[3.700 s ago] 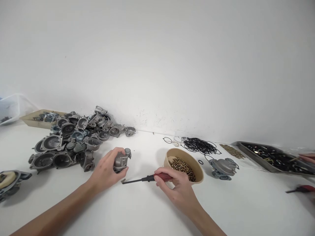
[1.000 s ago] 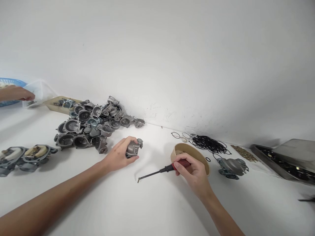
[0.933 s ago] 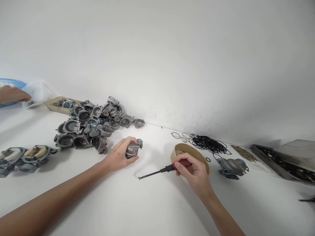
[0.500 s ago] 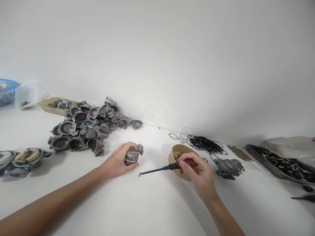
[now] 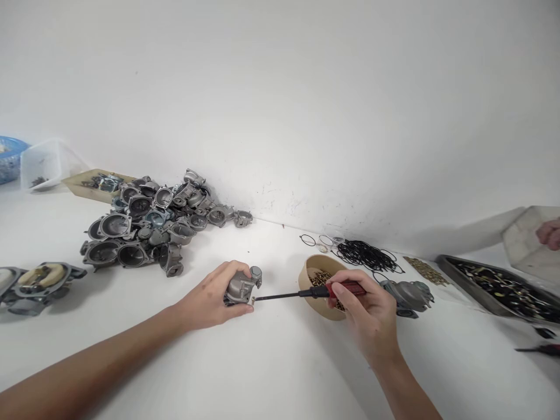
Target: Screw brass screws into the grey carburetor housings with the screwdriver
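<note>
My left hand (image 5: 214, 297) is closed around a grey metal carburetor float bowl (image 5: 240, 287), whose round cap points to the upper right. In my right hand (image 5: 367, 306) is a screwdriver (image 5: 321, 291) with a red and black handle, its long dark shaft pointing left. A small brass-coloured screw (image 5: 252, 300) sits at the screwdriver's tip, right beside the bowl's lower right edge; whether they touch I cannot tell. Behind the handle stands a tan tub (image 5: 311, 269) of brass-coloured screws, partly covered by my right hand.
Several loose bowls (image 5: 131, 255) are heaped at the left. A carburetor (image 5: 37, 286) lies at far left, another (image 5: 411, 296) at right. Black O-rings (image 5: 365, 256), small brass parts (image 5: 424, 270) and a dark tray (image 5: 476, 290) lie along the wall. Another person's hand (image 5: 549, 233) holds a pale container (image 5: 522, 239).
The screwdriver tip with its screw has moved slightly up and right to the bowl's edge. My left hand has tilted the bowl a little. The pale container at far right has been tipped up.
</note>
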Available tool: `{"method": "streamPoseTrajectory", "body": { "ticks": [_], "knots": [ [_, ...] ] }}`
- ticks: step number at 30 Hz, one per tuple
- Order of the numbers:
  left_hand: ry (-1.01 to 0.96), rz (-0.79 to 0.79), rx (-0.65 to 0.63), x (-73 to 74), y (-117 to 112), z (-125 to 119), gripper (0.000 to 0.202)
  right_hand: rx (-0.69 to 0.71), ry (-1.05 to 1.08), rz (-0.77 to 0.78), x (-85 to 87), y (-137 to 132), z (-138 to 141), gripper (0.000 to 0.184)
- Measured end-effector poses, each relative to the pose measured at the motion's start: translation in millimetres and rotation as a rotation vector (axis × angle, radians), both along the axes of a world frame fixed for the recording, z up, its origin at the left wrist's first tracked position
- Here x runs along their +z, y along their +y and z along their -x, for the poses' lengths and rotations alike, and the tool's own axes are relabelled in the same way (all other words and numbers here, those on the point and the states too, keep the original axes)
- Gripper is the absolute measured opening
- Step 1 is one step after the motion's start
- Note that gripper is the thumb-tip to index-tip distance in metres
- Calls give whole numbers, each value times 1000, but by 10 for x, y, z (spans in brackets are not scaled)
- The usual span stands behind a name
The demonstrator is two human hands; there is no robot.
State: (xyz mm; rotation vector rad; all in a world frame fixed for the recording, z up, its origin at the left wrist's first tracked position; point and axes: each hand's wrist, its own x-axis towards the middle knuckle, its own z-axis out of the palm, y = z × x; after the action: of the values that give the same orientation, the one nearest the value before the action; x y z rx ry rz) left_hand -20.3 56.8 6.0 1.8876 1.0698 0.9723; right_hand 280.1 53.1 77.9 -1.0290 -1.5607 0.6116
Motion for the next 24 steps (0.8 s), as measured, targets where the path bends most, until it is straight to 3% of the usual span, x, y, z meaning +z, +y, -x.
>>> {"method": "streamPoseTrajectory", "body": {
  "ticks": [13, 24],
  "knots": [
    [-36, 117, -68, 13, -106, -87, 46, 0, 17, 11, -18, -6, -7, 19],
    [-16, 40, -35, 21, -113, -93, 43, -10, -53, 4, -7, 1, -17, 20]
  ]
}}
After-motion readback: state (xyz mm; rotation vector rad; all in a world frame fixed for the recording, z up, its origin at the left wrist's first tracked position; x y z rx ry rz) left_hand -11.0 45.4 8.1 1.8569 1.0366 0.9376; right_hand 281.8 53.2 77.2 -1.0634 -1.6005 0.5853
